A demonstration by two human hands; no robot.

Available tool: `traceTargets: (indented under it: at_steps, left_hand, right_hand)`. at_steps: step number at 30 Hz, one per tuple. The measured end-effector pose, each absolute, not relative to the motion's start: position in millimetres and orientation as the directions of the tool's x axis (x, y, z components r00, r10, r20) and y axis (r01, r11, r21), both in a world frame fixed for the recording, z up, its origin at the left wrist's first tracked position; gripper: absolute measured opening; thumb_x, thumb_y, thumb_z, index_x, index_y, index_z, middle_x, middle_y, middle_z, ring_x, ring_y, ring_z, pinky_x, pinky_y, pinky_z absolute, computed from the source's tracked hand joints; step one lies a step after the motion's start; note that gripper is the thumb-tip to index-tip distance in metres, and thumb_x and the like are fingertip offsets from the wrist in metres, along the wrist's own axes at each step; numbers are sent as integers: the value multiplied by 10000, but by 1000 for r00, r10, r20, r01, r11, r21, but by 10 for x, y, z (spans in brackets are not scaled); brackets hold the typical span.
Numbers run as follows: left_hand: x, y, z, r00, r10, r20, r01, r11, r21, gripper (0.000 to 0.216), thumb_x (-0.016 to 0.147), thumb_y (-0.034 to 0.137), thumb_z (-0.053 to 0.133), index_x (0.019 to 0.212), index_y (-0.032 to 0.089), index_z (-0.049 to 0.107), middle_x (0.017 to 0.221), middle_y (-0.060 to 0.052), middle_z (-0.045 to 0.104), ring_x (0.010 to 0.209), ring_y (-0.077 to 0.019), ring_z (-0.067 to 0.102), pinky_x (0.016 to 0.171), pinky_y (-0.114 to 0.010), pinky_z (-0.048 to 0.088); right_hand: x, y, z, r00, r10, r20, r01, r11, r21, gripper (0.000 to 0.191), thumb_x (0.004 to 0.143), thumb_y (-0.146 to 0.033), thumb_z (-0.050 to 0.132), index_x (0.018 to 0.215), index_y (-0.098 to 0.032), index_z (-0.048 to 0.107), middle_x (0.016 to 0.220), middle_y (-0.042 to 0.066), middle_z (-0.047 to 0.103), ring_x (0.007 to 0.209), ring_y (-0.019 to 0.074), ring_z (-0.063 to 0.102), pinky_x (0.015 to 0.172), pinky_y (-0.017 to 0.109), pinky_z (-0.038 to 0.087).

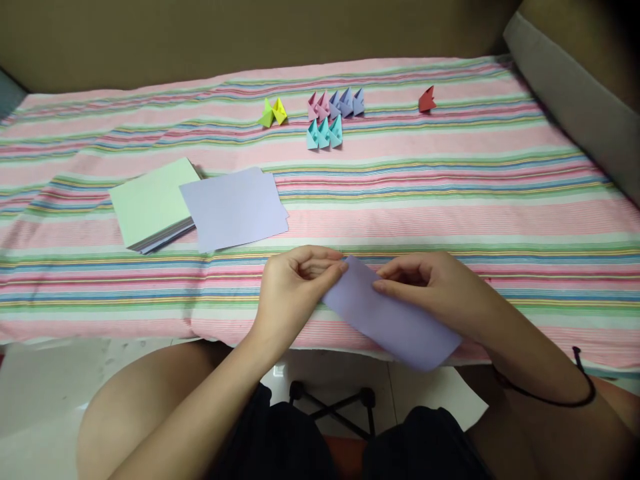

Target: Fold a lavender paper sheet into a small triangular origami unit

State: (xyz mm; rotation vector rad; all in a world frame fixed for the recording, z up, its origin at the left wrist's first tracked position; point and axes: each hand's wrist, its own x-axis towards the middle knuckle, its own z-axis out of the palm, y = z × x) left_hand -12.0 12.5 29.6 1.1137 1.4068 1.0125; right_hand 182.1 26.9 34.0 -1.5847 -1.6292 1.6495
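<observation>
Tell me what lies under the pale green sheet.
A stack of paper, showing only as grey-lilac edges along the near side. The pale green sheet covers their faces.

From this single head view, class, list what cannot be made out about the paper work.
All in the head view:
Lilac strip: its top face hides any layers beneath.
Right hand: its own fingers hide whether it pinches or only presses the strip.
Paper stack: the green top sheet covers the sheets below.
Folded pieces: too small to read their folds.
</observation>
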Motion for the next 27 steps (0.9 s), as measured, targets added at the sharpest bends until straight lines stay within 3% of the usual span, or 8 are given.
traceTargets:
  at_steps: [12,19,27]
  left_hand:
    - [-124,90,437,-52,980,-190,97,194,976,164,674,261,758,797,161,714,696,-32,724,683,-174,691,624,-256,568]
    - [-110,71,466,-44,980,-196,93,199,976,150,671,231,761,800,169,719,691,-20,723,686,-162,693,658,-246,573]
    - [-98,61,506,-70,984,-165,123,173,977,134,670,245,765,770,172,715,662,-11,719,646,-157,689,628,-240,573]
  right_hand:
    - [1867,145,554,-265,898,-352,455,-205,-866,205,753,-441,663,797,-257,743,879,44,736,757,226,677,603,287,512]
    - [1892,91,533,-214,911,-352,433,-235,-870,191,723,-439,697,812,-280,755,908,40,739,785,249,688,625,306,544]
    - [1886,90,547,-167,930,-327,512,-201,-835,192,738,-473,678,807,-313,758,849,31,744,690,228,683,517,288,496]
